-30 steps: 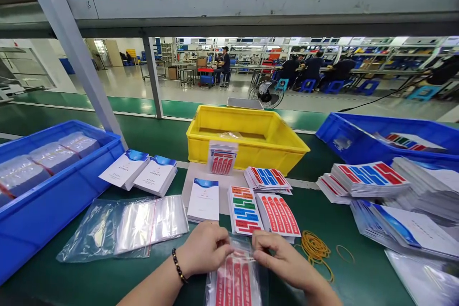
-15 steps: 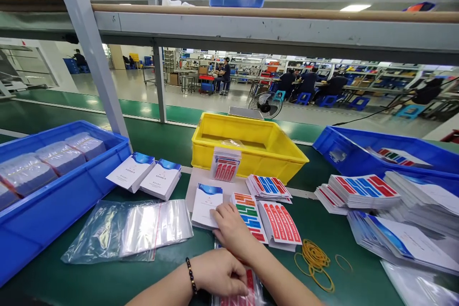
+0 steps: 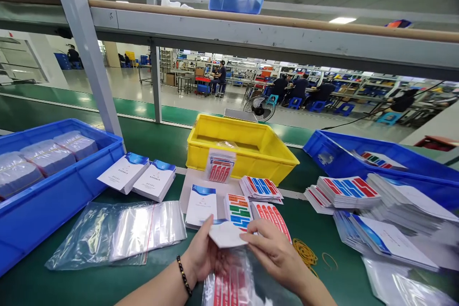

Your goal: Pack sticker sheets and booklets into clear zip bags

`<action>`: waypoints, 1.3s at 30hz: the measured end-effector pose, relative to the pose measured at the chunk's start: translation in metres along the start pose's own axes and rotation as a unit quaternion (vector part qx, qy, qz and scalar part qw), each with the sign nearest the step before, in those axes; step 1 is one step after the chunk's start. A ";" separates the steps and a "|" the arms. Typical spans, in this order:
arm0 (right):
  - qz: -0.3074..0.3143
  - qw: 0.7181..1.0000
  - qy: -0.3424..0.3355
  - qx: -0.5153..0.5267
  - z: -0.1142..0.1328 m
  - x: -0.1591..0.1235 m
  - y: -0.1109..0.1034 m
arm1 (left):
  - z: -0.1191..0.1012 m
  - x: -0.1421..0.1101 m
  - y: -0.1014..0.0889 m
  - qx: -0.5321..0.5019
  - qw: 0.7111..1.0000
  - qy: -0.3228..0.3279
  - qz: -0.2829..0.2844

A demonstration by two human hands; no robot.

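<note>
A white booklet is tilted up between my two hands. My left hand, with a dark beaded bracelet, has its thumb at the booklet's left edge and its fingers curled below. My right hand pinches the right edge between thumb and fingers. Under them lies a clear plastic bag with red label sheets inside; whether the left fingers also touch it is unclear. Just beyond the hands are a stack of blue-and-white booklets, multicoloured sticker sheets and red sticker sheets.
A yellow bin stands at the back, blue bins at both sides. Clear bags lie left, near two booklet stacks. Rubber bands and paper piles are right. A shelf beam crosses above.
My right hand has come back from the booklet stack and now grips a booklet. The left hand has risen from the bag to meet it. The camera view has shifted slightly.
</note>
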State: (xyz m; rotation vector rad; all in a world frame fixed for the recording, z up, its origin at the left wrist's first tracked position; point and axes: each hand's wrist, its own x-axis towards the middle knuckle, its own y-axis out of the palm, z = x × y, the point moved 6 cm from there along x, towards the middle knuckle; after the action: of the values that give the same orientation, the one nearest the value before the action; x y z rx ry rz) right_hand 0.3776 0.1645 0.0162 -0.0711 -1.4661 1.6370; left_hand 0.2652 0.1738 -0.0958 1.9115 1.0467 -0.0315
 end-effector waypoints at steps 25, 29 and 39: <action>-0.070 0.982 0.138 -0.106 -0.067 -0.024 0.016 | 0.013 -0.009 0.007 0.071 0.995 -0.034 0.061; -0.188 0.974 0.083 -0.094 -0.041 -0.022 -0.011 | 0.005 -0.005 0.006 -0.020 0.999 -0.011 0.024; -0.026 0.983 0.053 -0.173 -0.041 -0.010 0.028 | 0.013 -0.005 -0.001 0.077 0.994 -0.066 -0.028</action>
State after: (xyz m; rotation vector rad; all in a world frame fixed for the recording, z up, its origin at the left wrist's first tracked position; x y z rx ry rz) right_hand 0.3908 0.1925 -0.0238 -0.3074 -1.6392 1.3019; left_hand 0.2664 0.1609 -0.1016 1.9883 1.0321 -0.2741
